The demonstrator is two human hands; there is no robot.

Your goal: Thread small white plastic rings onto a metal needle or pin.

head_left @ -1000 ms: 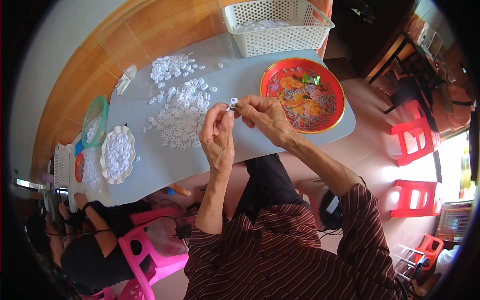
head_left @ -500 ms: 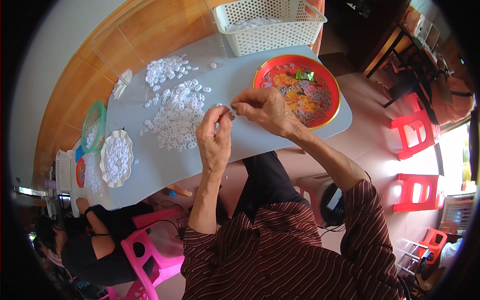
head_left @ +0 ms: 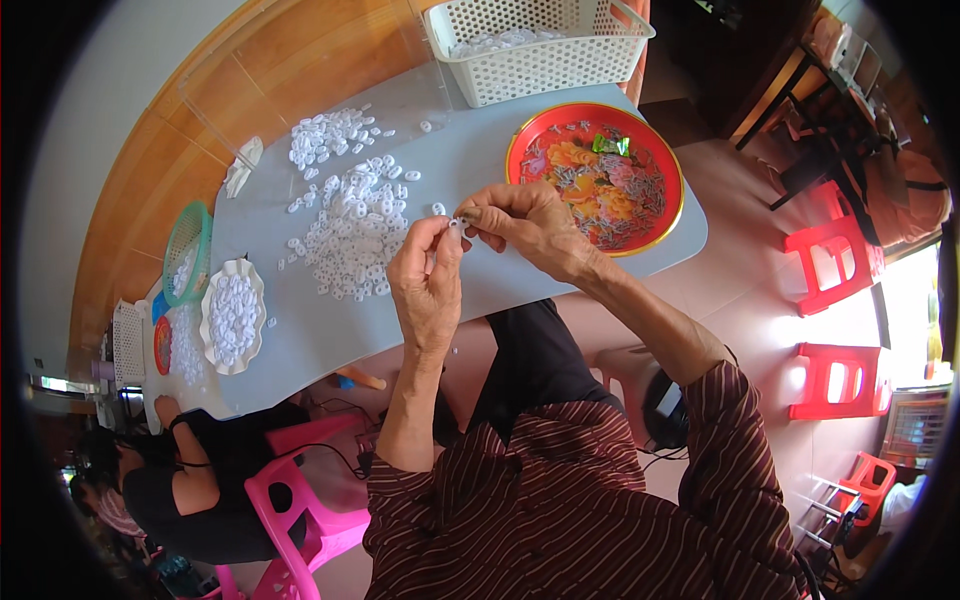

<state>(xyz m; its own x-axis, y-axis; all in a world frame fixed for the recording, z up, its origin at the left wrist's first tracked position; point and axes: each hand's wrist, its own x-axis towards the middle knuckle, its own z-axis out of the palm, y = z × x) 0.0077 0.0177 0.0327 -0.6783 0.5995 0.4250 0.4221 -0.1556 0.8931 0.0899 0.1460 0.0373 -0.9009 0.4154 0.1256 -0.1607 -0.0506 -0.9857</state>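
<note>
Between the fingertips of my left hand (head_left: 427, 275) is a small white plastic piece (head_left: 457, 226) with dark holes. My right hand (head_left: 535, 228) meets it there, thumb and forefinger pinched at the piece; whatever tiny thing those fingers hold is hidden. Both hands hover over the table's near edge. Just beyond my fingers lies a single white piece (head_left: 438, 208). To the left spreads a heap of similar white plastic pieces (head_left: 360, 235). A round red tray (head_left: 650, 240) with a flower pattern, right of my right hand, holds many small grey metal pins and a green wrapped packet (head_left: 610, 146).
A white perforated basket (head_left: 550, 75) stands at the back. Another white pile (head_left: 325, 138) lies far left, with a scalloped dish (head_left: 258, 290) and green basket (head_left: 190, 250) beyond my left side. A person in black (head_left: 200, 500) sits left; red stools (head_left: 835, 265) stand right.
My right hand's thumb and fingers have shifted in closer against my left fingertips. The white piece between them now shows more plainly. The surroundings are nearly unchanged.
</note>
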